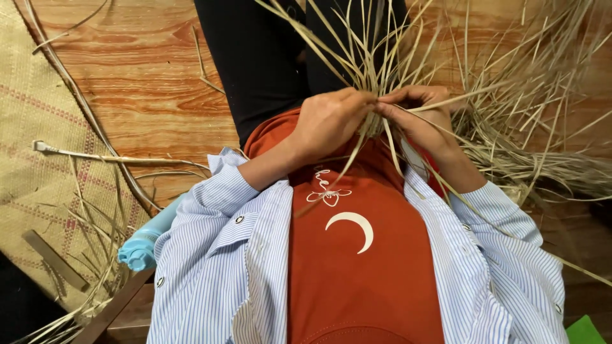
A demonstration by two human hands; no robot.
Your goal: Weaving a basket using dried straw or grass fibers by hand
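Mid-weave: left hand (328,121) and right hand (417,118) pinching dry straw strands (376,76) in tight grip; next crossing likely needs steady tension.

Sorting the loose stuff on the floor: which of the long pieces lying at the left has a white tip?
The thin pale stalk lying nearly level across the wooden floor, its white tip at the woven mat. The other strands have plain tan ends.

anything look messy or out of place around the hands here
Nothing looks damaged. Loose dry straw strands lie scattered over the wooden floor, and a light blue plastic bottle lies on its side by the woven mat. The left hand and right hand pinch strands together.
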